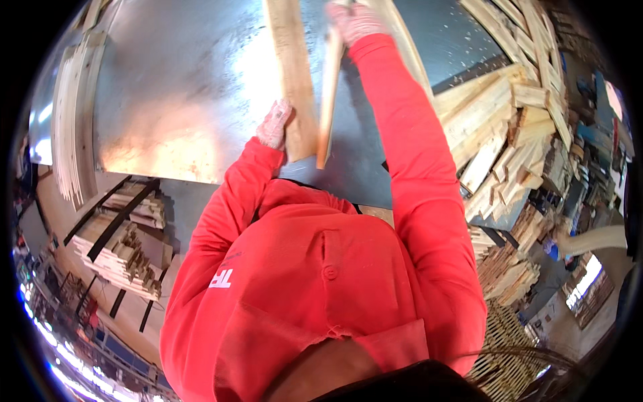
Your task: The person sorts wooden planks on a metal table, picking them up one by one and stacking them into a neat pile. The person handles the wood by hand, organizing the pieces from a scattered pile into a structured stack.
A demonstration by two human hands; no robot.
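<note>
A long pale wooden board (295,74) lies on the grey metal table, running away from my body. My left hand (273,124), in a light knitted glove, grips the board's left edge near its close end. Farther off, my right hand (355,24), gloved alike, is closed on a narrow wooden strip (328,107). That strip slants toward me just right of the board, its near end apart from the board. The right fingertips are partly cut off by the picture's top edge. Beyond the right forearm runs another board (407,41).
The metal tabletop (181,87) reflects bright light. At its left edge stands a stack of boards (79,120). A loose heap of boards and offcuts (492,127) covers the right side, with sawdust nearby. More timber (120,251) rests on a rack at lower left.
</note>
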